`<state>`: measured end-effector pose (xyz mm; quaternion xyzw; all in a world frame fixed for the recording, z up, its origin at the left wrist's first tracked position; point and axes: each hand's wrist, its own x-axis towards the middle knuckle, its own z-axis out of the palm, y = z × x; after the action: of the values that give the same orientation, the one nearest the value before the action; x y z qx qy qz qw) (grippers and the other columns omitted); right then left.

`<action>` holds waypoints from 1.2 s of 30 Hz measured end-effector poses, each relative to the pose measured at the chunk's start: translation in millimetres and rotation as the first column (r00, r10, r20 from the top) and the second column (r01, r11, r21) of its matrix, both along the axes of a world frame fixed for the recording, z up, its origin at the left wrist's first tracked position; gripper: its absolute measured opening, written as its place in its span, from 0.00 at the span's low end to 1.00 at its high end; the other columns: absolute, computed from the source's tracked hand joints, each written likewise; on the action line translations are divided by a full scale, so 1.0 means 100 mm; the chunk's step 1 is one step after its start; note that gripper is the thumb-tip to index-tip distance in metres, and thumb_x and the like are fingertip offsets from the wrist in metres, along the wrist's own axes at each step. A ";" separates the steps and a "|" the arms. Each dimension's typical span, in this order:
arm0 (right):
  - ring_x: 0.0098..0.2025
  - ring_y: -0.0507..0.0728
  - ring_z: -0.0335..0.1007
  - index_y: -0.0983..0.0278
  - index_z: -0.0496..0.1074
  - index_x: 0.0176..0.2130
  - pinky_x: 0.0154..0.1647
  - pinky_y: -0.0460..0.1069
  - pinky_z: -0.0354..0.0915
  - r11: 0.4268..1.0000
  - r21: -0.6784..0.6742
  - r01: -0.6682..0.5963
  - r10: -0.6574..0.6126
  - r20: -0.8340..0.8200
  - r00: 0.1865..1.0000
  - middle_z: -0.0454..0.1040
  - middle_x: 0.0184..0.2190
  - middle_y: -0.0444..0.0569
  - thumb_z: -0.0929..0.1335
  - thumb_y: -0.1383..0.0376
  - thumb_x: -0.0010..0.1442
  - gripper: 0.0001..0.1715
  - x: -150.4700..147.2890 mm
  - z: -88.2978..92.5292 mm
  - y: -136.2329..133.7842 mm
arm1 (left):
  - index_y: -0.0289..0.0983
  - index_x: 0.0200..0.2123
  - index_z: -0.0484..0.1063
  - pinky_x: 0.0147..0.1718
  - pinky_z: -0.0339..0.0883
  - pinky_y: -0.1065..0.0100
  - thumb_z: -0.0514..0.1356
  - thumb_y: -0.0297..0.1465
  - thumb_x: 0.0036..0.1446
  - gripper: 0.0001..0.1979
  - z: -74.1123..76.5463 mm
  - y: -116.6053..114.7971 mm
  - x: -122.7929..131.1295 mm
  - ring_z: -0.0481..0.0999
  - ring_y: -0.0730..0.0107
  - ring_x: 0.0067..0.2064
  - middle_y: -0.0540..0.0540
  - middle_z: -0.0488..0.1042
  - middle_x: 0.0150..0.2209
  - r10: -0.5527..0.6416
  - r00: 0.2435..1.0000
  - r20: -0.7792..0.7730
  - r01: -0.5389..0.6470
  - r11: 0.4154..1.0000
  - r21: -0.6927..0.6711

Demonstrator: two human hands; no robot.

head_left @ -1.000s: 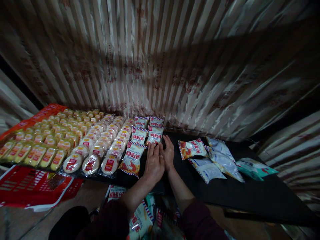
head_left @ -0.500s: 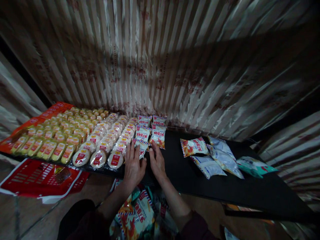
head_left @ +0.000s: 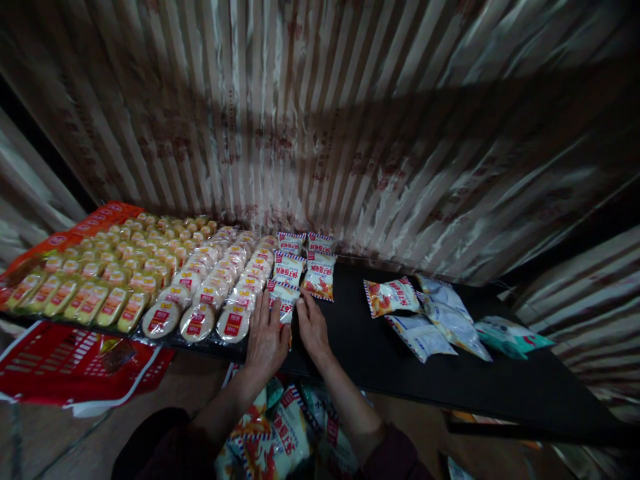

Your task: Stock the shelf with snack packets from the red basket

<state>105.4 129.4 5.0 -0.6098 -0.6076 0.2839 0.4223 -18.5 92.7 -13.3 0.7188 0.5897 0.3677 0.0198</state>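
My left hand (head_left: 265, 340) lies flat, fingers spread, on the near end of a red-and-white snack packet (head_left: 283, 297) at the front of the black table (head_left: 380, 360). My right hand (head_left: 311, 327) rests beside it, fingers stretched out, touching the packet's right edge. Behind this packet stand two short rows of the same red-and-white packets (head_left: 320, 273). To the left lie rows of round cakes in clear wrappers (head_left: 220, 293) and yellow-wrapped cakes (head_left: 100, 280).
Loose packets (head_left: 393, 295) and pale bags (head_left: 440, 317) lie on the table's right half, with a teal packet (head_left: 510, 337) beyond. More red-and-white packets (head_left: 280, 433) sit in my lap. A red bag (head_left: 75, 363) lies on the floor at left. Striped curtain behind.
Both hands drew back toward the table's front edge and left, from beside the back packets onto the nearest packet. The view shifted slightly.
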 end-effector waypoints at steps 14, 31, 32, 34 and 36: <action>0.61 0.61 0.59 0.68 0.65 0.57 0.63 0.60 0.53 0.992 0.081 0.099 -0.100 -0.001 0.995 0.66 0.58 0.59 0.56 0.49 0.63 0.34 0.05 -0.02 -0.26 | 0.33 0.62 0.54 0.62 0.46 0.43 0.52 0.32 0.61 0.27 0.12 -0.09 -0.03 0.37 0.50 0.69 0.33 0.46 0.68 -0.026 0.998 -0.053 0.028 0.999 0.034; 0.52 0.60 0.68 0.67 0.70 0.50 0.55 0.58 0.63 0.971 0.182 0.156 -0.162 0.017 0.987 0.73 0.49 0.58 0.58 0.56 0.64 0.24 0.10 -0.12 -1.49 | 0.31 0.54 0.66 0.62 0.56 0.53 0.46 0.24 0.61 0.19 0.08 -0.81 0.11 0.47 0.61 0.68 0.36 0.61 0.62 -0.465 0.885 -0.004 0.465 0.884 0.054; 0.51 0.60 0.69 0.66 0.70 0.50 0.54 0.58 0.64 0.972 0.174 0.159 -0.166 0.026 0.986 0.74 0.48 0.58 0.58 0.56 0.64 0.24 0.10 -0.15 -1.54 | 0.30 0.54 0.65 0.62 0.57 0.54 0.46 0.24 0.61 0.20 0.05 -0.86 0.13 0.49 0.62 0.68 0.36 0.62 0.61 -0.481 0.877 0.005 0.480 0.876 0.045; 0.50 0.60 0.69 0.66 0.70 0.50 0.54 0.58 0.64 0.974 0.156 0.167 -0.175 0.042 0.984 0.74 0.48 0.58 0.58 0.57 0.64 0.24 0.10 -0.20 -1.61 | 0.31 0.54 0.65 0.61 0.58 0.54 0.45 0.23 0.61 0.20 -0.01 -0.95 0.16 0.53 0.62 0.66 0.37 0.63 0.61 -0.490 0.871 0.028 0.490 0.872 0.007; 0.51 0.60 0.69 0.65 0.70 0.51 0.54 0.59 0.63 0.976 0.136 0.168 -0.179 0.069 0.982 0.74 0.48 0.57 0.58 0.58 0.63 0.23 0.10 -0.23 -1.66 | 0.31 0.54 0.66 0.61 0.59 0.52 0.46 0.24 0.60 0.21 -0.04 -1.02 0.17 0.56 0.61 0.65 0.36 0.64 0.60 -0.470 0.881 0.050 0.472 0.880 -0.057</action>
<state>115.1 -37.1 -18.2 -0.6427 -0.5857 0.1811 0.4594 -1.3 -9.2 -17.7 0.8330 0.4091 0.3441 0.1429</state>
